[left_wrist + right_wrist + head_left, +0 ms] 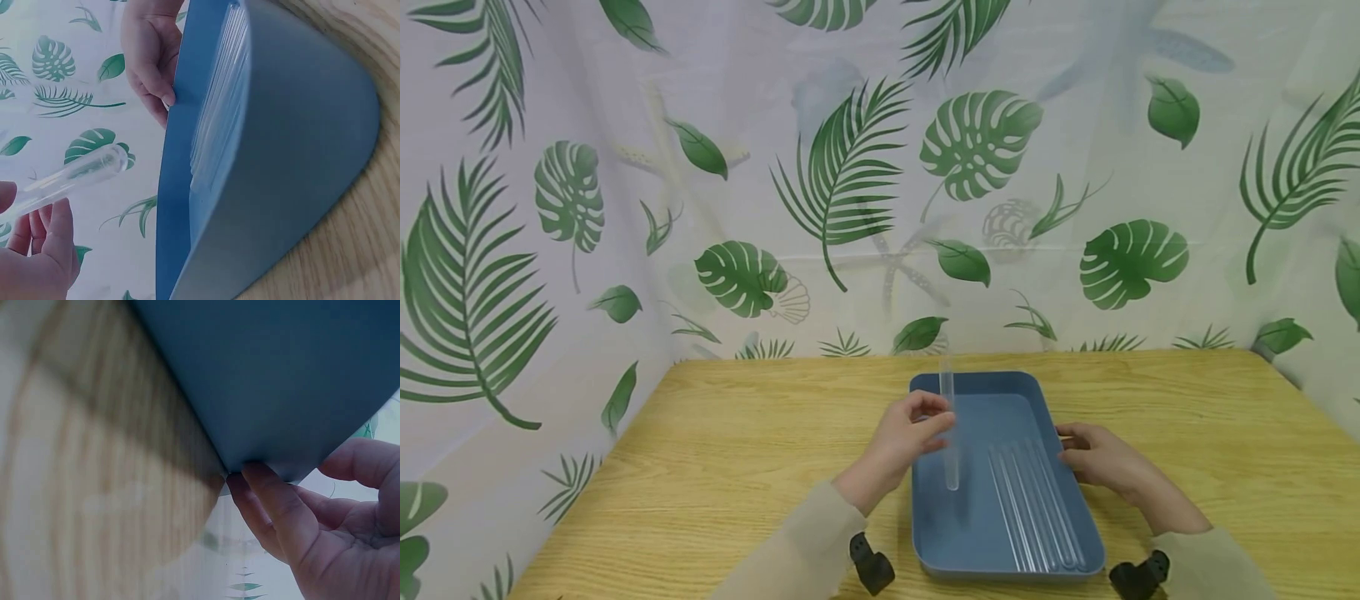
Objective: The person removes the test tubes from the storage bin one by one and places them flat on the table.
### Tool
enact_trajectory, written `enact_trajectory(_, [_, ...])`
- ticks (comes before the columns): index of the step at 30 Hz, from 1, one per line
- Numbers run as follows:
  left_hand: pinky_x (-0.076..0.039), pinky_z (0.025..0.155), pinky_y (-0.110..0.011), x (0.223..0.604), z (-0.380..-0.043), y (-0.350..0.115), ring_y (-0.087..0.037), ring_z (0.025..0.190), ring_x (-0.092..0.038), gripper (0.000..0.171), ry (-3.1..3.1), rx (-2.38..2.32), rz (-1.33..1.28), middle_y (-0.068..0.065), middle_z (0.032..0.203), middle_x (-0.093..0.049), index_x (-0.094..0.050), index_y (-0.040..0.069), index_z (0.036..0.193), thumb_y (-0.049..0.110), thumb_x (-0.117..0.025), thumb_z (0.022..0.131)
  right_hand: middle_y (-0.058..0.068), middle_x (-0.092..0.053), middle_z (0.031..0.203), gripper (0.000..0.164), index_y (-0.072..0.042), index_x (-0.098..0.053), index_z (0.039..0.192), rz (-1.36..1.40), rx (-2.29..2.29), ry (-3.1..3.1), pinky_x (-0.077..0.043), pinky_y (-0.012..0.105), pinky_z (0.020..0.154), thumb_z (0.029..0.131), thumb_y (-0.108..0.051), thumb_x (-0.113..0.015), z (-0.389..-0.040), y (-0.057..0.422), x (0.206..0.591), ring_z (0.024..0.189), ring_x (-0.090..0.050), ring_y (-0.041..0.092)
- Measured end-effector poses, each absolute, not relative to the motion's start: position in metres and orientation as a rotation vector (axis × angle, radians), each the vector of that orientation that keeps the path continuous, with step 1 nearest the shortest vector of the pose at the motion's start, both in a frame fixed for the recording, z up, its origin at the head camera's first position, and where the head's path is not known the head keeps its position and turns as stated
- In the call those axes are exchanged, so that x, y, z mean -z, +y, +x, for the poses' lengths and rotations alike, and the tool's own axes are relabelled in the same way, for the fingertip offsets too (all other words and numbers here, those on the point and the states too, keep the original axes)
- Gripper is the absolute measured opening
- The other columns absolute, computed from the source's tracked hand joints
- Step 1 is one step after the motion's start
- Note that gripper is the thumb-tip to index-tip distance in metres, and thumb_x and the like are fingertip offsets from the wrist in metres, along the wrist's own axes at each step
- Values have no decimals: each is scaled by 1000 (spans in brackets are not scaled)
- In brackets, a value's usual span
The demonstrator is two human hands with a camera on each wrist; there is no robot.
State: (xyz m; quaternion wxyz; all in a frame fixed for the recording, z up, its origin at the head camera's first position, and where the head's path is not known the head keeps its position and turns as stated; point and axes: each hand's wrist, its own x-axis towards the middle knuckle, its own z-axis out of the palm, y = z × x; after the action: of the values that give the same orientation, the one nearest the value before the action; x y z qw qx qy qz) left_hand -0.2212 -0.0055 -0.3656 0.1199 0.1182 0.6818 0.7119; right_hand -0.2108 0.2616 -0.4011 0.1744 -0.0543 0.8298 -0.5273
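Note:
A clear test tube (952, 467) stands nearly upright over the blue tray (970, 542), pinched between the thumb and fingers of my left hand (906, 433). Its rounded closed end points down; in the left wrist view the tube (75, 178) looks see-through, with nothing visible inside. Several more clear test tubes (1037, 508) lie side by side in the right front part of the tray. My right hand (1101, 458) holds the tray's right side. In the right wrist view, fingertips (259, 472) meet the outer wall low down, with the thumb near the rim.
The tray rests on a wood-grain table (775, 433). Behind and to the left hangs a pale curtain (880, 208) printed with green leaves. Black wrist straps with small devices (872, 567) sit on both sleeves.

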Motion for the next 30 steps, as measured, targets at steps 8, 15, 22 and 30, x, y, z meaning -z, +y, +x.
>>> enact_trajectory(8, [-49,75,-32,364,-219,-18,-21,89,-55,20,2005,-2105,327,-7,93,-53,-54,-1,101,10,-59,85,39,-34,122,53,21,-15,129,-177,1493,2364,-46,43,79,90,-4,-43,-212,263,404,105,-47,40])
enact_trajectory(15, [-49,74,-32,365,-219,-34,-24,89,-54,21,2052,-2090,302,-7,91,-51,-53,-1,101,11,-59,86,40,-32,123,53,21,-15,129,-177,1514,2346,-46,42,79,90,-2,-43,-211,262,404,105,-47,40])
enact_trajectory(22, [-49,76,-35,368,-220,-49,-23,88,-53,20,2102,-2064,264,-8,90,-49,-51,-2,101,12,-56,87,39,-33,122,53,21,-14,129,-177,1507,2347,-46,42,79,90,-3,-43,-212,263,404,104,-48,39])
enact_trajectory(30, [-49,75,-37,368,-219,-59,-19,86,-53,22,2132,-2060,221,-8,90,-50,-51,-3,102,12,-56,87,39,-33,123,54,20,-15,129,-164,1507,2353,-46,42,79,90,-3,-44,-213,263,404,105,-48,39])
